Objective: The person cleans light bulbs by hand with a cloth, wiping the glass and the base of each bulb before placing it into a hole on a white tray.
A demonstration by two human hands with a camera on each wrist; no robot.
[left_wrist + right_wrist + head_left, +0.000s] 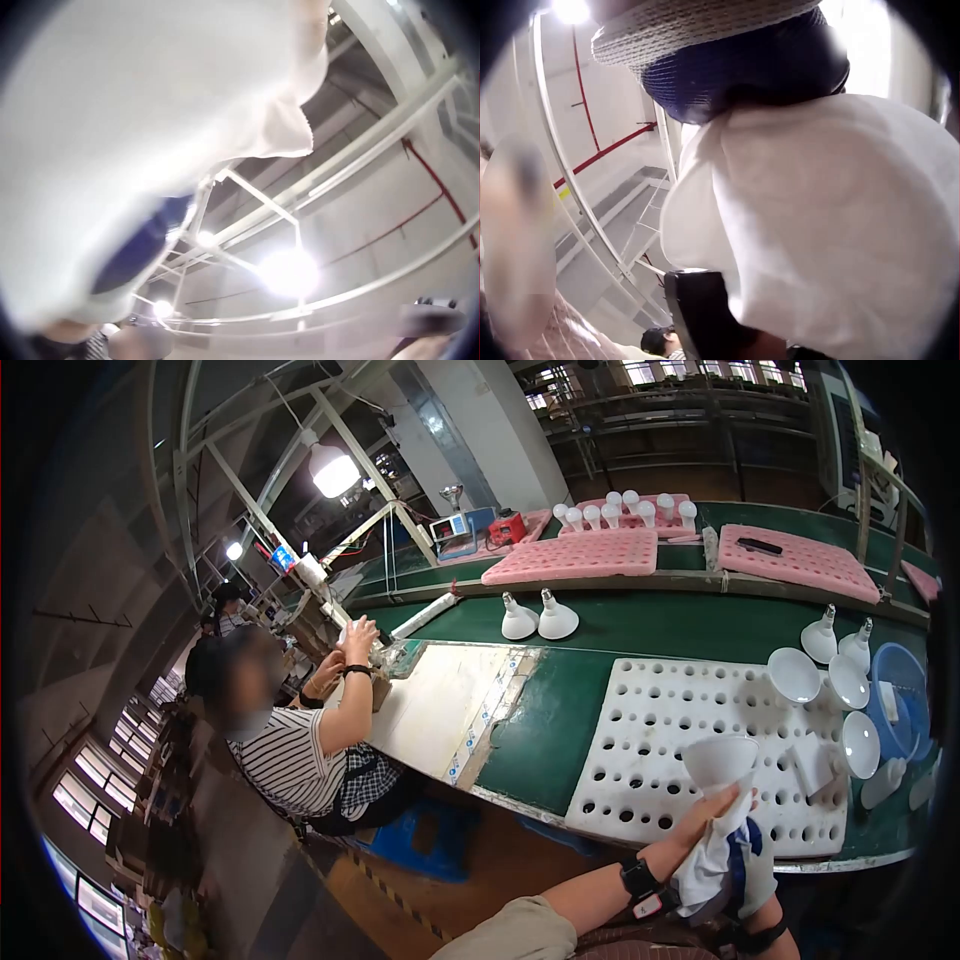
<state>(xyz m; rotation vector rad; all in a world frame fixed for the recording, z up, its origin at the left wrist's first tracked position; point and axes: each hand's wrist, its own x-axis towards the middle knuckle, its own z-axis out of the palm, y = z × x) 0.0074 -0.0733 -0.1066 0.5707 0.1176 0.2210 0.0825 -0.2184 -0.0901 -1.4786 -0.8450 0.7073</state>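
Observation:
A white cone-shaped lamp (720, 760) is held wide end up above the foam tray's front right part. My left hand (708, 815) grips its lower part, with a white cloth (703, 875) bunched against the fingers. Beside it, my right hand (757, 870), in a pale knit glove with blue on it, grips the cloth from the right; its fingertips are hidden. The cloth (150, 97) fills much of the left wrist view. In the right wrist view the glove (742, 67) lies against the cloth (825, 217).
A white foam tray (655, 705) with rows of holes lies on the green bench. Several cone lamps (793, 676) and a blue basin (890, 705) stand at the right. Two lamps (558, 617) and pink trays (570, 557) are farther back. Another person (290, 745) works at the left.

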